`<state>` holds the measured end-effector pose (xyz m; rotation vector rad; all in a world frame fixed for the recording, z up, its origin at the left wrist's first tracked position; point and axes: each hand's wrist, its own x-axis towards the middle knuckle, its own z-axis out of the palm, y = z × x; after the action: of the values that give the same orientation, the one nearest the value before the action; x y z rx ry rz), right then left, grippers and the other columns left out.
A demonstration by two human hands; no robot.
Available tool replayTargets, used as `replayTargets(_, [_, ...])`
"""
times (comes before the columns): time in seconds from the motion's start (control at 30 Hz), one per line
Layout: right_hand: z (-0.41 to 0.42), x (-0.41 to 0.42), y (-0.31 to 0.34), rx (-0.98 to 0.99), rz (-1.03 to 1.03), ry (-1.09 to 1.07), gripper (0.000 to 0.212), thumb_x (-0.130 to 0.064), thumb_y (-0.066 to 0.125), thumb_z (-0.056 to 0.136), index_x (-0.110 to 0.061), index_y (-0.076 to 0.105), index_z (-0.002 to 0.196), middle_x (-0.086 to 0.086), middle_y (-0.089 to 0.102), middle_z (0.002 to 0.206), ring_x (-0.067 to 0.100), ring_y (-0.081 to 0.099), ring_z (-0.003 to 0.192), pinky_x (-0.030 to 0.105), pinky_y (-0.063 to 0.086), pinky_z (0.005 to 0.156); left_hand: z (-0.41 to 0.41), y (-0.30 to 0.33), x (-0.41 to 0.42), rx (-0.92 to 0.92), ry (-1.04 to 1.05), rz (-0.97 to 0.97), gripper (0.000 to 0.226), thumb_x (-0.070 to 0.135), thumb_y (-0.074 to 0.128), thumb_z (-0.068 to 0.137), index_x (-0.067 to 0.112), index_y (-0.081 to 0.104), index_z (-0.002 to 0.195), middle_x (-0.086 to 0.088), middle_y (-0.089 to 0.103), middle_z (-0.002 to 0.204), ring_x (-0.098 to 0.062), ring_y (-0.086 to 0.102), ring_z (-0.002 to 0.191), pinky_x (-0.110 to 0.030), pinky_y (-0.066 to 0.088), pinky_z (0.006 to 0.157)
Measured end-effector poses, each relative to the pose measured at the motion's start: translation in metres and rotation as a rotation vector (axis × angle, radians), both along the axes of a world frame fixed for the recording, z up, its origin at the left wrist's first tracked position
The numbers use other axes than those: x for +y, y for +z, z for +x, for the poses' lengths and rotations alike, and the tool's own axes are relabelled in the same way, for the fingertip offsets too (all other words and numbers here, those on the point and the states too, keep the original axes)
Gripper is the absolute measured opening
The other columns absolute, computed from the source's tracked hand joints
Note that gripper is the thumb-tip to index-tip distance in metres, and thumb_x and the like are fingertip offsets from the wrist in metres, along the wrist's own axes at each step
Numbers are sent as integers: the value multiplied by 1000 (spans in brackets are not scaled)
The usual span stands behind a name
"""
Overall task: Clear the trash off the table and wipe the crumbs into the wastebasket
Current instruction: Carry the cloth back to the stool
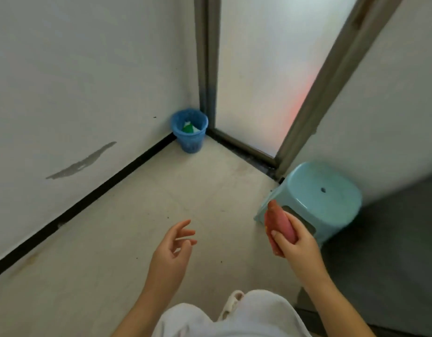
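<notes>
A blue wastebasket (189, 130) stands on the floor in the far corner, with green and white trash inside. My right hand (298, 242) grips a folded pink cloth (278, 224) in front of me, well short of the basket. My left hand (172, 246) hangs in the air with its fingers loosely spread, holding nothing. The table is out of view.
A light blue plastic stool (321, 198) stands to the right, just behind my right hand. White walls meet at the corner, next to a frosted glass door (258, 69). Pale floor (185, 190) lies between me and the basket. A dark mat covers the floor at the right.
</notes>
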<state>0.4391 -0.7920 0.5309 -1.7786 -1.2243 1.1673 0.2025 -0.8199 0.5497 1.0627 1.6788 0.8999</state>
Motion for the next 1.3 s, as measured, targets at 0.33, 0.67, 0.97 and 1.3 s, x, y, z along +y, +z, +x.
replayTargets(0.33, [117,62,-12,22,-18,-403,49,-16,63,86,-23,47,132,0,57,120,15,55,109,38,50,94,126,-8,150,7,-414,-60,42,0,47,92,39,54,106,7,66,101,-8,67,88,-27,55,82])
replayTargets(0.67, [175,152,-37,-15,-122,-800,45,-12,64,84,-35,52,121,1,61,113,14,59,99,43,52,91,232,-34,335,90,-952,-91,35,3,47,92,30,50,113,15,60,93,-6,63,82,-3,48,58])
replayTargets(0.97, [230,209,-149,14,-354,-911,44,-12,62,85,-21,52,127,-3,59,113,18,57,107,33,47,94,343,-159,421,421,-1331,-129,45,11,47,91,18,46,136,-3,59,119,-14,58,102,-28,47,96])
replayTargets(1.3, [258,304,-337,-214,-450,-680,50,-11,61,83,-16,50,131,18,52,121,36,46,114,40,38,98,394,-341,424,987,-1634,4,60,22,40,92,24,22,149,-3,14,159,-23,11,147,-35,16,115])
